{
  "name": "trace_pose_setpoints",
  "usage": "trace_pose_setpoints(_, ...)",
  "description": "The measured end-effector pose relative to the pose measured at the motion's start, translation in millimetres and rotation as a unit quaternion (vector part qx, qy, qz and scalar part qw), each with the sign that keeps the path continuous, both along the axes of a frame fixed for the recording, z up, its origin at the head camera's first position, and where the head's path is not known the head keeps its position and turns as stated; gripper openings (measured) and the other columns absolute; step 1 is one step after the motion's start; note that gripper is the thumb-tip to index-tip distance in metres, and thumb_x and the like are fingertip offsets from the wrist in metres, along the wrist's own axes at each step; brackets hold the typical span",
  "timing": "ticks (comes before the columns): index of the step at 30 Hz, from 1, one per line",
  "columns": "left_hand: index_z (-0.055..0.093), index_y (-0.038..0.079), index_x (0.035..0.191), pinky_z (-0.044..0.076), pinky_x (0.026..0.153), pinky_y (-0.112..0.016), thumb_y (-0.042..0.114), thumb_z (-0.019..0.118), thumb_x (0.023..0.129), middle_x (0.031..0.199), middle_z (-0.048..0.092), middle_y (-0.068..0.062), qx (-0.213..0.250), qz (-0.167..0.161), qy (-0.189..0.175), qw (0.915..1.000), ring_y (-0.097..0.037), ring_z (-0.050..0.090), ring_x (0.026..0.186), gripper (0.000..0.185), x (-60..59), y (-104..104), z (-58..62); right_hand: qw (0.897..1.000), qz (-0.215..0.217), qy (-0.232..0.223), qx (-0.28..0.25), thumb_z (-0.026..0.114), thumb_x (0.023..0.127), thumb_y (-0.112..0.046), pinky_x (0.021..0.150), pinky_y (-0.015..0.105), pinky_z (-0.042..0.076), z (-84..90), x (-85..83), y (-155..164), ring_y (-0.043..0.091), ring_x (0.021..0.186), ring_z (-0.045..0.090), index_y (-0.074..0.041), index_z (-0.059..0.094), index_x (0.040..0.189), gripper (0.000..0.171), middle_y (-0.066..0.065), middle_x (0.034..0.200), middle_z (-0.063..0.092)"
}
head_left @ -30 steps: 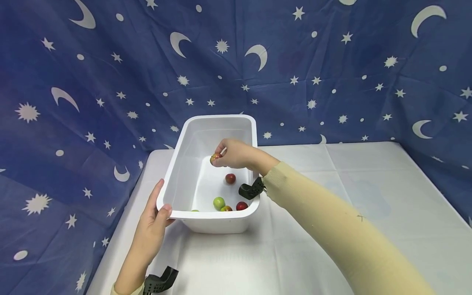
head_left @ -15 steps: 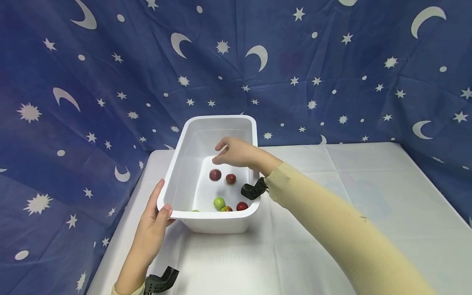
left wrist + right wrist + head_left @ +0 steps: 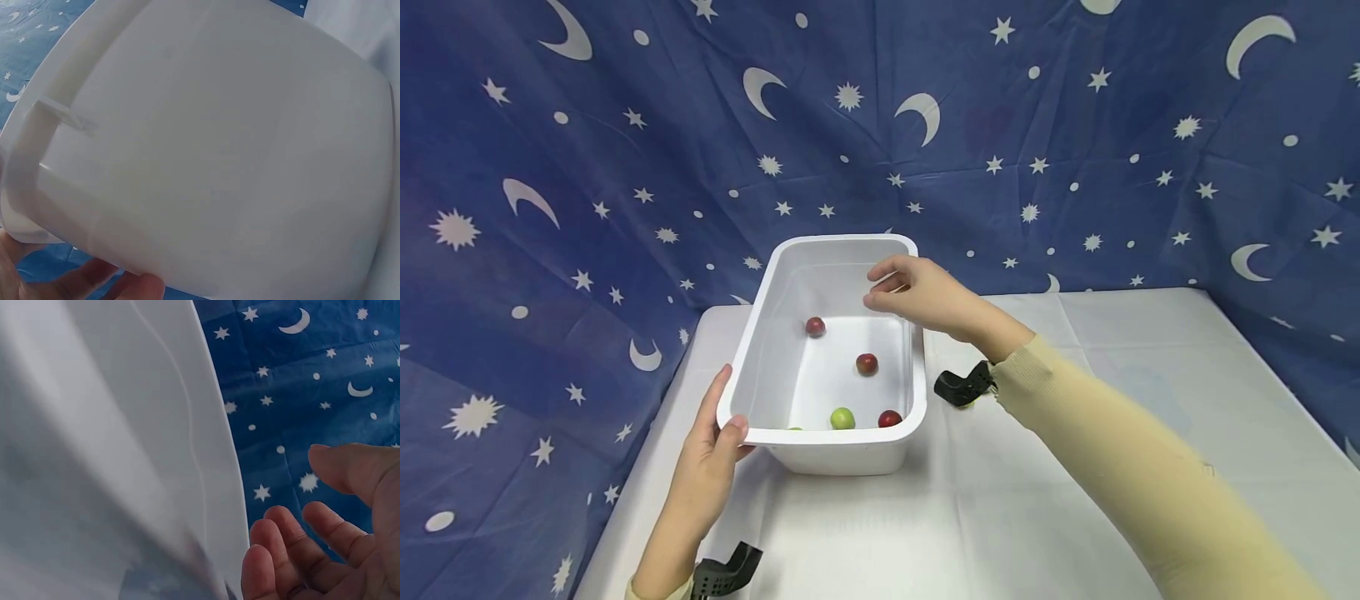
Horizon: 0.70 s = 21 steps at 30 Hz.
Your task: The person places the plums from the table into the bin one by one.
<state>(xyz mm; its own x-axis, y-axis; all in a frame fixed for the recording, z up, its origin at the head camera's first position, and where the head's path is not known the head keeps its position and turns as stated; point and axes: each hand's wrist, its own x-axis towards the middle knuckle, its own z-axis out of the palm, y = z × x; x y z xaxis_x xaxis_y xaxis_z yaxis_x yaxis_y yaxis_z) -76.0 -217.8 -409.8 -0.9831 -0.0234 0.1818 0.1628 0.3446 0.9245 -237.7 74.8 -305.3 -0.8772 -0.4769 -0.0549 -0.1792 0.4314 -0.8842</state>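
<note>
While left hand grips tub, right hand above, empty.

A white cloth covers the table; behind it hangs a dark blue backdrop printed with white moons, stars and dots.

Right hand released the fruit, which rolled to the tub's far-left wall.
</note>
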Motion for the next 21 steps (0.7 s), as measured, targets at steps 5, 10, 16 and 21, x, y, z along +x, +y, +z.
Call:
trace_pose_setpoints(5,0.021,0.038,0.153,0.053,0.082,-0.033,0.019,0.04,0.105,0.145,0.035,-0.018,0.0,0.0,0.001,1.0,-0.038,0.051,0.114,0.056,-0.3,0.5,0.4,1.0,-0.024,-0.003,-0.02,0.07,0.089,-0.03,0.087,0.039,0.049,-7.1,-0.2,24.6,0.018,0.101,0.06,-0.014,0.058,0.125,0.042,0.003,0.111,0.065)
trace_pose_setpoints(10,0.021,0.038,0.153,0.052,0.082,-0.032,0.019,0.041,0.104,0.145,0.036,-0.016,0.005,0.001,0.002,1.0,-0.038,0.05,0.116,0.056,-0.5,1.8,0.8,0.999,-0.042,-0.019,-0.017,0.071,0.088,-0.035,0.09,0.039,0.048,-22.1,0.8,49.0,0.02,0.103,0.059,-0.012,0.055,0.128,0.049,0.005,0.112,0.063)
trace_pose_setpoints(16,0.022,0.034,0.154,0.053,0.081,-0.031,0.018,0.041,0.104,0.145,0.036,-0.014,0.002,0.006,0.001,1.0,-0.031,0.052,0.113,0.056,-1.0,2.7,0.1,0.997,-0.061,-0.038,-0.021,0.072,0.086,-0.041,0.087,0.04,0.048,-42.3,5.9,76.3,0.024,0.106,0.058,-0.014,0.053,0.13,0.056,0.006,0.116,0.061)
trace_pose_setpoints(21,0.021,0.036,0.154,0.052,0.081,-0.028,0.019,0.042,0.104,0.147,0.034,-0.015,0.006,0.007,-0.003,1.0,-0.034,0.051,0.115,0.056,-1.0,2.2,-0.3,0.996,-0.068,-0.043,-0.026,0.072,0.085,-0.046,0.089,0.04,0.048,-58.0,8.7,92.2,0.024,0.107,0.058,-0.014,0.052,0.13,0.059,0.005,0.118,0.061)
